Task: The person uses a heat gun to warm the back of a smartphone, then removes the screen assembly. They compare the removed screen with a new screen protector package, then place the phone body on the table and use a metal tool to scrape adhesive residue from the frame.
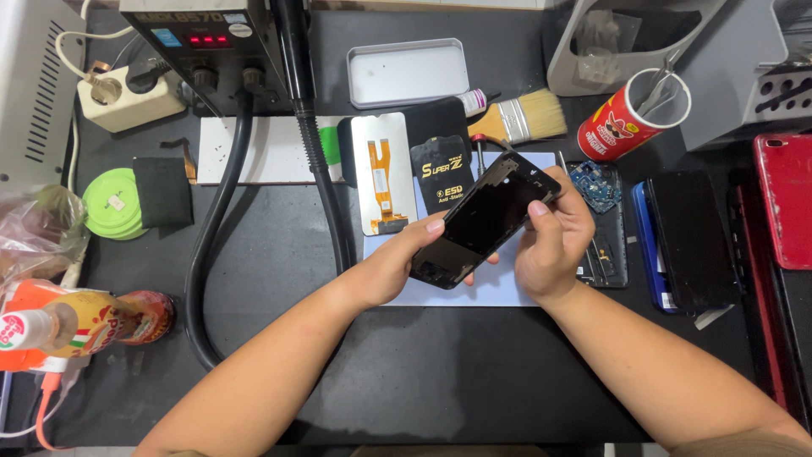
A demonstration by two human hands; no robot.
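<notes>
i've got the phone frame (484,222) pinched by both hands — left hand (396,269), right hand (551,241) — looks light, thin, bendy; grip the edges.

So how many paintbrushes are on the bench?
1: a flat paintbrush with pale bristles lies at the top centre of the black mat, beside the red can. Others may be hidden inside the can.

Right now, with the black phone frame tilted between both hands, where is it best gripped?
Probably by its long side edges, one from each side: the phone frame is thin, flat and tilted, and the left hand and right hand already pinch it there.
</notes>
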